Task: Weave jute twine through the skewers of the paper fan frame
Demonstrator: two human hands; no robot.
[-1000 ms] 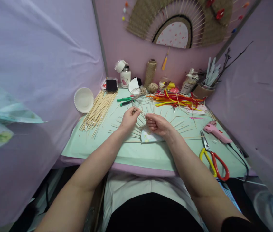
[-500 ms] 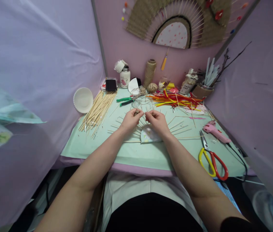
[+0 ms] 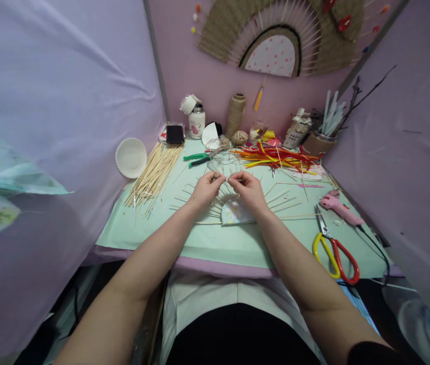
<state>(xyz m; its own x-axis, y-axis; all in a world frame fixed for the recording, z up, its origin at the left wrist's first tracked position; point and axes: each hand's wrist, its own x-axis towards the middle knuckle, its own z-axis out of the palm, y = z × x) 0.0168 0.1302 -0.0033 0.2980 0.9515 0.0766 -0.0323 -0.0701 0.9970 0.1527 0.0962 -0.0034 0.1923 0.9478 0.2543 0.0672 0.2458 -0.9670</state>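
Observation:
Over the table, my left hand (image 3: 207,187) and my right hand (image 3: 248,190) are closed in pinches, their fingertips almost meeting. A small brown bit shows in the left fingers and looks like twine. What the right fingers pinch is too small to make out. Beneath both hands lies a fan-shaped piece: a half-round pad (image 3: 234,212) of pale flowered cloth with thin sticks (image 3: 281,201) spreading out from it. My hands and wrists hide part of the sticks and the pad's right side. Just behind the fingers lie loose loops of twine (image 3: 220,147).
Bamboo sticks (image 3: 154,177) are piled at left, near green-handled pliers (image 3: 195,159). Red and yellow pipe cleaners (image 3: 279,157) lie behind. At right are a pink glue gun (image 3: 340,208) and scissors (image 3: 327,243). A twine spool (image 3: 236,114) stands by the back wall, below a hanging woven fan (image 3: 272,56).
My fingers have shifted very slightly, the two hands still pinched close together. The fan-shaped piece and the things around it stay put.

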